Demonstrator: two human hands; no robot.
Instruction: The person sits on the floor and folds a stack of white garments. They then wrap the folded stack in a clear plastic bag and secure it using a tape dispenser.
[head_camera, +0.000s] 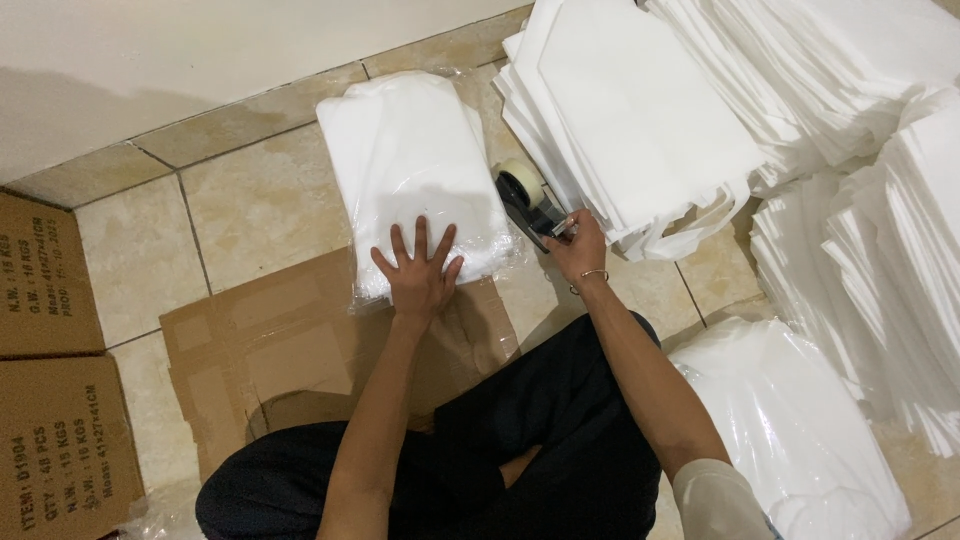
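A clear plastic bag filled with folded white fabric bags (415, 170) lies on the tiled floor in front of me. My left hand (418, 268) presses flat, fingers spread, on its near end. Just to the right lies a tape dispenger with a roll of tape (527, 195). My right hand (578, 247) is closed around the dispenser's handle end, beside the packed bag. A thin bracelet circles my right wrist.
Flattened brown cardboard (285, 355) lies under the bag's near end. Two printed cartons (50, 360) stand at the left. Tall stacks of white fabric bags (700, 110) fill the right side, and another plastic-wrapped bundle (800, 430) rests at lower right.
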